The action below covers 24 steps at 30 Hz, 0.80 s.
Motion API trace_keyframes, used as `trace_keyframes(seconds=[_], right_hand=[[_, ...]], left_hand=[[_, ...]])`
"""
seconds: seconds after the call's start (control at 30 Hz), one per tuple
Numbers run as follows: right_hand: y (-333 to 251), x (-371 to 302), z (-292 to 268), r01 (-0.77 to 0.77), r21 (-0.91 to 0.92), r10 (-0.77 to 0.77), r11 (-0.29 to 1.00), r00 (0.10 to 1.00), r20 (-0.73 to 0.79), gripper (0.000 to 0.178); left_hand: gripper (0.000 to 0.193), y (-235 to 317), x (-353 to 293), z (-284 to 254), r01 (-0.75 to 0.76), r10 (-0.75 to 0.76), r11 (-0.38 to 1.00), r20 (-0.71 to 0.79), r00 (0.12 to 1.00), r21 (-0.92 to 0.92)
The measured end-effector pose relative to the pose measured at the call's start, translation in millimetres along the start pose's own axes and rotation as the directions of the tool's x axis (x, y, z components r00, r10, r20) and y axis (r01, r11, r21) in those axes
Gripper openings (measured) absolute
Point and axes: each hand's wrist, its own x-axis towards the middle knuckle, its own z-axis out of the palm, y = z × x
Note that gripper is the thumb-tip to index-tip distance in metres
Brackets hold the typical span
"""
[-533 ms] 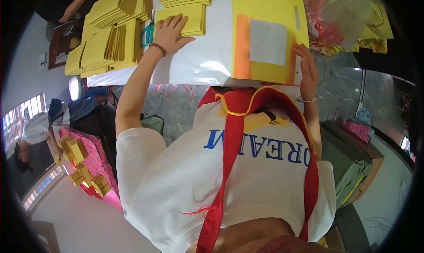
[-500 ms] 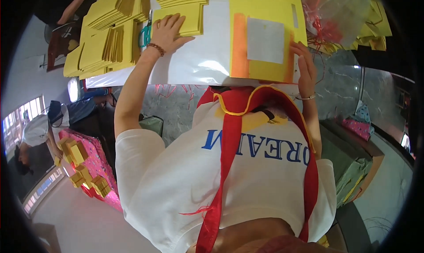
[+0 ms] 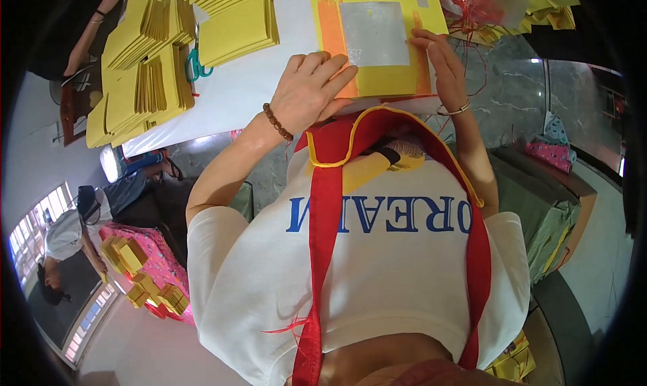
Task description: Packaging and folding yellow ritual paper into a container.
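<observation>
Several stacks of folded yellow paper (image 3: 148, 93) crowd the left of the white tabletop (image 3: 242, 76), with one more folded pile (image 3: 236, 32) just right of them and teal-handled scissors (image 3: 195, 68) lying in the gap between. Right of the yellow sheet (image 3: 387, 81), a clear plastic bag (image 3: 492, 5), red string and more yellow paper (image 3: 552, 12) fill the far corner. Behind, at the left, a person (image 3: 71, 231) is beside a pink cloth (image 3: 162, 254) bearing small yellow bundles (image 3: 138, 278); another person's arm (image 3: 84, 42) reaches along the top left. The sheet lies near the front edge, a grey square (image 3: 374, 34) on it between two orange bands. The left hand (image 3: 310, 86) covers its lower left corner, fingers bent over the band; whether they pinch the edge, I cannot tell. The right hand (image 3: 445, 66) is loosely open, fingers extended along the sheet's right edge. Half a second ago the left hand lay spread on the folded pile beside the scissors; it has since crossed to the sheet, while the right stays at its edge.
</observation>
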Motion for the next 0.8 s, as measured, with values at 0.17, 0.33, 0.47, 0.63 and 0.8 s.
trace_keyframes(seconds=[0.17, 0.33, 0.47, 0.63, 0.8], right_hand=[[7.5, -2.3, 0.7, -0.023, 0.064, 0.024, 0.998, 1.000, -0.013, 0.033], [3.6, -3.6, 3.4, -0.049, 0.058, 0.050, 0.997, 0.999, -0.015, 0.029], [4.4, -2.8, 3.8, -0.020, 0.055, 0.021, 0.998, 1.000, -0.008, 0.025], [5.8, -2.1, 3.6, -0.027, 0.055, 0.027, 0.998, 1.000, -0.014, 0.025], [3.2, 1.7, 3.8, -0.061, 0.104, 0.063, 0.993, 0.998, -0.016, 0.026]], left_hand=[[0.032, 1.6, 4.8, -5.3, 0.024, -0.023, 0.995, 0.010, 1.000, -0.092], [0.011, -0.1, 7.7, -3.3, 0.028, -0.033, 0.948, -0.010, 0.999, -0.319], [0.009, -9.3, 10.3, -1.4, 0.016, -0.020, 0.913, -0.004, 1.000, -0.409], [0.010, -16.2, 15.0, -5.9, 0.168, -0.091, 0.820, 0.165, 0.982, -0.547], [0.011, -30.5, 18.2, -1.7, 0.384, -0.151, 0.628, 0.378, 0.913, -0.676]])
